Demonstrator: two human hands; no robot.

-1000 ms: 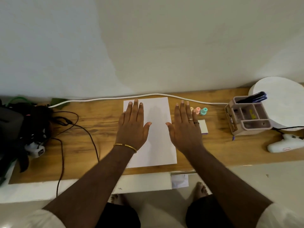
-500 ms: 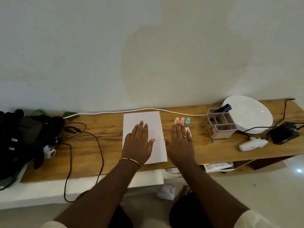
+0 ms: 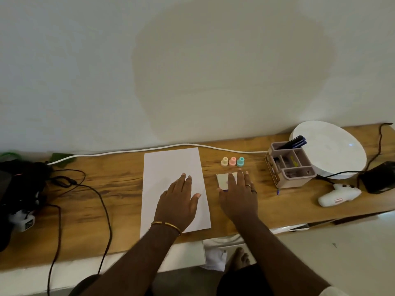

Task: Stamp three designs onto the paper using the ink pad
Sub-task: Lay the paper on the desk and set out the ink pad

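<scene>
Lying flat on the white sheet of paper point(image 3: 173, 167), the left hand point(image 3: 177, 199) is resting palm down with its fingers straight and close together and the thumb spread to the side, gripping nothing. A thin gold bangle point(image 3: 166, 224) is circling that wrist. The sheet is lying lengthwise on the long wooden tabletop point(image 3: 111, 189), its far edge near the white cable point(image 3: 128, 152) that is running along the wall.

Just to the right of the paper, the right hand point(image 3: 238, 199) is also spread open, its straight fingers reaching over the small square pale ink pad point(image 3: 223, 180) and covering part of it; whether they are pressing on the pad is not clear. Two rings are showing on those fingers.

Beyond the pad, three small plastic stamps are standing upright in a tight row: a pale yellow stamp point(image 3: 224, 161), a pink stamp point(image 3: 232, 161) and a teal stamp point(image 3: 240, 161), each touching or almost touching its neighbour.

Farther right, a beige plastic desk organiser point(image 3: 290, 175) is holding dark pens, and a round white disc-shaped object point(image 3: 333, 152) is sitting behind it. A white gun-shaped tool point(image 3: 338, 194) is lying near the right end, beside a black box point(image 3: 378, 177). Black cables point(image 3: 102, 201) are trailing across the left part of the tabletop from a dark heap of gear point(image 3: 19, 184).
</scene>
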